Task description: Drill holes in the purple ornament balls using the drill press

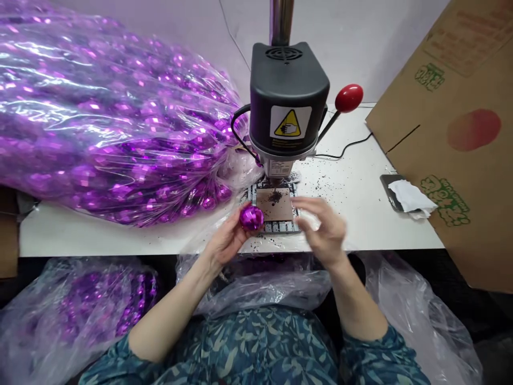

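Before the drill point(289, 80), we cradle a shiny purple ball point(251, 218) in our left hand point(229, 236), likely so it cannot roll, our right hand point(325, 231) seems empty, fingers parted, and a board point(280, 214) lies beneath the drill, presumably shielding its base point(280, 228).

Over on the right a big cardboard box point(436, 115) stands by the bench point(356, 227), its side printed with 2 patches of green lettering point(448, 202) and a red oval point(474, 130). Just beside it, a dark, flat thing point(386, 185), maybe a phone, lies partly under a crumpled white paper point(412, 197). Behind everything there's a pale wall point(372, 43), with 1 thin cord point(232, 37) slanting down it. At the far left I can see a brown piece of cardboard point(8, 240), and low on the right, loose clear plastic point(420, 315).
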Available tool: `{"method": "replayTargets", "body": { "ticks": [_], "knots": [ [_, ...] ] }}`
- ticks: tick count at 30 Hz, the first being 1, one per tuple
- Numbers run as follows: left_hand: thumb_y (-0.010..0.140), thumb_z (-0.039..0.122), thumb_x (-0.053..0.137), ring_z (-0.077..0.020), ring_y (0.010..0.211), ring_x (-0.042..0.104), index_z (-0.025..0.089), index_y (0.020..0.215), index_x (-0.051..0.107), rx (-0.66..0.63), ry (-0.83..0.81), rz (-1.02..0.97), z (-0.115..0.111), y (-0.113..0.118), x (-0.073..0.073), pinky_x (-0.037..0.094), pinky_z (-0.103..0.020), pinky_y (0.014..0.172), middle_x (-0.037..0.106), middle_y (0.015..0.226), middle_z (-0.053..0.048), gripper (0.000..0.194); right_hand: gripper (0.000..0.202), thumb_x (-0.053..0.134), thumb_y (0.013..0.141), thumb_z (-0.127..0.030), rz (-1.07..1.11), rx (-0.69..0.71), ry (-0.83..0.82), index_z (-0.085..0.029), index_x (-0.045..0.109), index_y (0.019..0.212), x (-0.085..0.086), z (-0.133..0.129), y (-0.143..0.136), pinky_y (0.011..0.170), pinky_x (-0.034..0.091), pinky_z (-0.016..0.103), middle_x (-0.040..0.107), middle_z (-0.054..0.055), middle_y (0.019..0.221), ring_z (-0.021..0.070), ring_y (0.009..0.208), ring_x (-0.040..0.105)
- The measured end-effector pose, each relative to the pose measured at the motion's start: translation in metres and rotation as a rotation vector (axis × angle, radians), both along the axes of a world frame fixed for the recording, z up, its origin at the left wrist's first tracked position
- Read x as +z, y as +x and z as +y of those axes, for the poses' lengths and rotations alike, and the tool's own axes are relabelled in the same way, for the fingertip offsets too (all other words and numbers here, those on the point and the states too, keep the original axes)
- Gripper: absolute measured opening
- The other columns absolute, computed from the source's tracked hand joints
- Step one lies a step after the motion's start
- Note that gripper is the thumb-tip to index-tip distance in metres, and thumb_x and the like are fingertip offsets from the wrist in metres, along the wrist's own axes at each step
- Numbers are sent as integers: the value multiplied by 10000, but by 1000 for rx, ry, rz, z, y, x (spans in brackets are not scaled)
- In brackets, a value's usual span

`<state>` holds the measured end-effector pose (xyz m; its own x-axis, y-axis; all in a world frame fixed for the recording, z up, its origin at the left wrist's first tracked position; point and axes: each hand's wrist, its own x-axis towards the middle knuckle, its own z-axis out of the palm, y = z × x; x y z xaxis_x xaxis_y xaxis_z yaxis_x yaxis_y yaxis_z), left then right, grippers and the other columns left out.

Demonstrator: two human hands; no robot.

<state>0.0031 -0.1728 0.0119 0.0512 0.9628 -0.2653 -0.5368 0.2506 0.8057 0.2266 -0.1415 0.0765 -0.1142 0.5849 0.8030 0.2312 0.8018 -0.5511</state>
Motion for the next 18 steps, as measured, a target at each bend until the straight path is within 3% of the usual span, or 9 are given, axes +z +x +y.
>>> {"method": "replayTargets", "body": {
  "ticks": [2, 4, 6, 8, 11, 15, 18],
  "knots": [
    [966, 481, 725, -260, 1128, 739, 264, 1224, 728, 55, 9, -21, 14, -10, 2, 663, -480, 971, 740, 1294, -107, 337, 197, 589, 968, -254, 170, -126, 36, -348, 704, 1096, 30, 18, 6, 679, 648, 301, 763, -43, 940, 101, 850, 740],
    [972, 414, 728, -258, 1145, 737, 236, 1226, 726, 77, 8, -23, 28, -14, 5, 646, -489, 1013, 740, 1290, -116, 310, 141, 586, 979, -331, 392, -216, 110, -261, 709, 977, 63, 39, 5, 596, 571, 268, 741, -39, 878, 74, 703, 689],
    [923, 346, 794, -233, 1115, 745, 212, 1236, 717, 71, 9, -17, 41, -12, 5, 626, -467, 1045, 754, 1250, -105, 349, 254, 624, 947, -451, 447, -134, 70, -208, 694, 938, 93, 56, -4, 647, 571, 249, 750, -28, 902, 71, 762, 709],
    [850, 298, 868, -194, 1049, 756, 208, 1243, 706, 70, 18, -12, 52, -7, 3, 612, -426, 1053, 770, 1197, -76, 435, 409, 640, 869, -587, 394, -79, 21, -181, 682, 837, 114, 66, -17, 595, 530, 226, 724, -33, 804, 58, 683, 673],
    [779, 307, 928, -169, 998, 759, 203, 1222, 707, 80, 40, 8, 63, 2, -6, 601, -392, 1042, 782, 1154, -60, 506, 446, 645, 814, -627, 426, -134, 62, -187, 613, 745, 132, 71, -30, 552, 447, 230, 638, -47, 715, 39, 595, 580],
    [716, 358, 967, -210, 1102, 746, 193, 1230, 716, 93, 114, 95, 70, 8, -19, 547, -416, 1114, 781, 1169, -73, 595, 498, 672, 695, -684, 455, -238, 160, -204, 537, 699, 140, 84, -27, 634, 434, 231, 550, -48, 693, 34, 659, 579],
    [700, 382, 970, -252, 1236, 704, 183, 1240, 721, 84, 176, 173, 76, 7, -26, 467, -466, 1209, 768, 1240, -97, 628, 540, 691, 592, -706, 476, -118, 39, -204, 521, 695, 140, 109, -19, 664, 499, 237, 575, -59, 680, 31, 619, 580]
  ]
}}
